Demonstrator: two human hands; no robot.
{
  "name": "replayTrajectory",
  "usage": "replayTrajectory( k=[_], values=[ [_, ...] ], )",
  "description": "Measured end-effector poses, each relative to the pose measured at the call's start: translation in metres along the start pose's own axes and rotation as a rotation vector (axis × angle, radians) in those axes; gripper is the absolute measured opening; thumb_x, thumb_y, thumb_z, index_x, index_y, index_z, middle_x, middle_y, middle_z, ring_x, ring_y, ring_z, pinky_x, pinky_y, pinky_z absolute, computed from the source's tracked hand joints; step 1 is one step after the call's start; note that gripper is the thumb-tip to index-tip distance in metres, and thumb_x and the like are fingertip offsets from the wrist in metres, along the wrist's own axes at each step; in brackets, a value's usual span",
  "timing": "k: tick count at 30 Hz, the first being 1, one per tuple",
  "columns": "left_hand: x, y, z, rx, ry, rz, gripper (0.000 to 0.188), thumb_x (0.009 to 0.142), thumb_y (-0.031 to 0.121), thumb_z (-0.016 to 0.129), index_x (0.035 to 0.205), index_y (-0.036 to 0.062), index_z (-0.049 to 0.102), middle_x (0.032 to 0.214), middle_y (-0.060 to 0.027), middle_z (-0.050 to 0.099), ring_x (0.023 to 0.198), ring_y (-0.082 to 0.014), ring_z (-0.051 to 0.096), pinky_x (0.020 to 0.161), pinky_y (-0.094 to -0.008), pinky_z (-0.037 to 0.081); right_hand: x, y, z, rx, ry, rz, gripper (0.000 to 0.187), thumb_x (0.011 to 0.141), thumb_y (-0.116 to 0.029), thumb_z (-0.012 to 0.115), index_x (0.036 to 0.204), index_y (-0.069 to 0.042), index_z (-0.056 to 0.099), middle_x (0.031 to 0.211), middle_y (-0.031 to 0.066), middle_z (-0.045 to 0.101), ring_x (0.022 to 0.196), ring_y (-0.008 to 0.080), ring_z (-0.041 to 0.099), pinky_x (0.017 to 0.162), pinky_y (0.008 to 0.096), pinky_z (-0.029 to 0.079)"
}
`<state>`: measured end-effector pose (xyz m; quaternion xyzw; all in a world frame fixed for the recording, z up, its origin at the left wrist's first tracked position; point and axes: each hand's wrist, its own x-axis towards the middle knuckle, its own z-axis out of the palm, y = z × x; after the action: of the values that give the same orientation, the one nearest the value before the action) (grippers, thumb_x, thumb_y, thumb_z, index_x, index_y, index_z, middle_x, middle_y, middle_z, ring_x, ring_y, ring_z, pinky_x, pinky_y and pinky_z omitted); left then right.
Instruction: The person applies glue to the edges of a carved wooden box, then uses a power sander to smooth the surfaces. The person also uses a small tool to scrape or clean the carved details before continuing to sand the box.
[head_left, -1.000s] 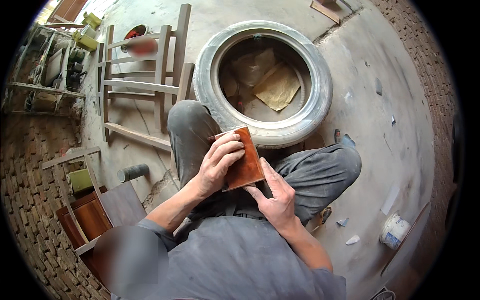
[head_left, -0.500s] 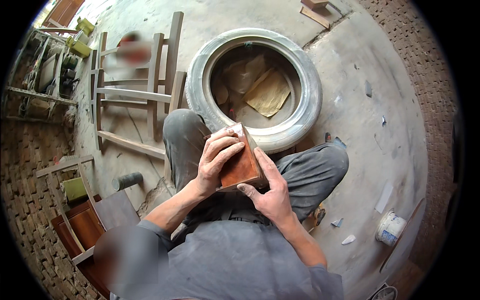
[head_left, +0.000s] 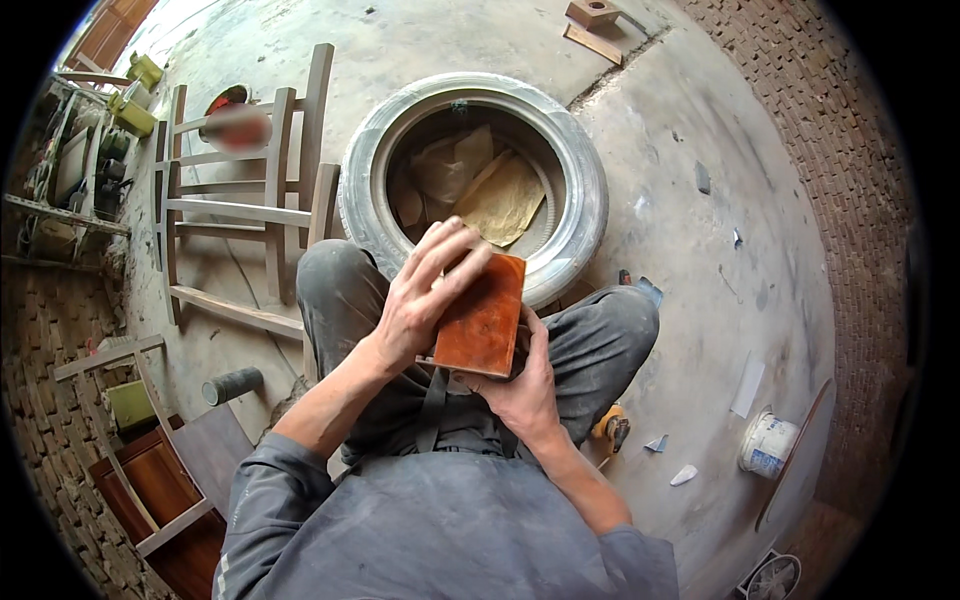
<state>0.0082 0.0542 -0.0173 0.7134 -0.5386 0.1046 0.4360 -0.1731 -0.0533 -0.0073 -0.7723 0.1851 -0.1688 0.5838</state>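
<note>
Above my lap is a reddish-brown wooden box (head_left: 483, 318) with a glossy, varnished-looking flat face turned up at me. My right hand (head_left: 525, 385) grips it from the lower right, its fingers partly hidden behind the side and underneath. At the upper left edge, my left hand (head_left: 425, 295) has its fingers stretched out and slightly blurred over the box; its thumb is hidden. Just beyond the box lies a grey-dusted tyre (head_left: 590, 200), with crumpled yellowish sheets of paper (head_left: 505, 200) inside its ring.
An unfinished wooden chair frame (head_left: 240, 213) lies left of the tyre. A dark cylinder (head_left: 232, 386) and a brown wooden panel (head_left: 150, 470) are at lower left. On the right are a white bucket (head_left: 768, 445) and a yellow-and-black tool (head_left: 612, 428). Wooden pieces (head_left: 593, 14) lie at the far side.
The box has turned so its glossy face points more toward me. My left fingers have lifted off that face, and my right hand has shifted lower around the box. The whole view has shifted slightly.
</note>
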Motion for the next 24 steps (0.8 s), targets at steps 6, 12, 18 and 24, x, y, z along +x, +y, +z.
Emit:
replayTrajectory(
  k=[6, 12, 18, 24],
  values=[
    [-0.013, -0.013, -0.015, -0.342, -0.042, -0.711, 0.064, 0.098, 0.002, 0.069, 0.157, -0.0014, 0.044, 0.157, -0.0220, 0.049, 0.146, -0.0329, 0.050, 0.119, -0.0403, 0.043, -0.008, 0.002, 0.017, -0.049, 0.110, 0.097, 0.120, 0.080, -0.010, 0.093, 0.165, 0.004, 0.010, 0.150, 0.0266, 0.049, 0.133, 0.0312, 0.060, 0.109, 0.0430, 0.054],
    [-0.045, 0.071, -0.020, -0.459, -0.088, -0.682, 0.145, 0.069, 0.033, 0.100, 0.166, -0.0070, 0.001, 0.164, -0.0269, 0.031, 0.155, -0.0371, 0.032, 0.128, -0.0458, 0.027, -0.006, -0.002, 0.029, -0.117, 0.146, 0.015, 0.122, 0.084, -0.011, 0.089, 0.166, 0.006, 0.001, 0.159, 0.0307, 0.038, 0.139, 0.0375, 0.055, 0.112, 0.0450, 0.051],
    [-0.046, 0.070, -0.009, -0.266, -0.026, -0.705, 0.152, 0.063, 0.025, 0.101, 0.165, -0.0041, -0.008, 0.152, -0.0261, 0.035, 0.145, -0.0412, 0.039, 0.123, -0.0483, 0.034, -0.023, 0.005, 0.041, -0.091, 0.090, -0.063, 0.121, 0.087, -0.011, 0.085, 0.166, 0.005, -0.006, 0.156, 0.0294, 0.041, 0.141, 0.0381, 0.052, 0.113, 0.0443, 0.047],
    [-0.072, 0.055, -0.015, -0.360, 0.024, -0.688, 0.136, 0.065, 0.018, 0.098, 0.165, 0.0040, 0.006, 0.138, -0.0182, 0.041, 0.131, -0.0321, 0.047, 0.116, -0.0431, 0.039, -0.043, 0.017, 0.037, -0.036, -0.027, -0.029, 0.109, 0.090, -0.004, 0.078, 0.166, 0.008, 0.001, 0.144, 0.0283, 0.053, 0.130, 0.0366, 0.061, 0.107, 0.0423, 0.053]
  ],
)
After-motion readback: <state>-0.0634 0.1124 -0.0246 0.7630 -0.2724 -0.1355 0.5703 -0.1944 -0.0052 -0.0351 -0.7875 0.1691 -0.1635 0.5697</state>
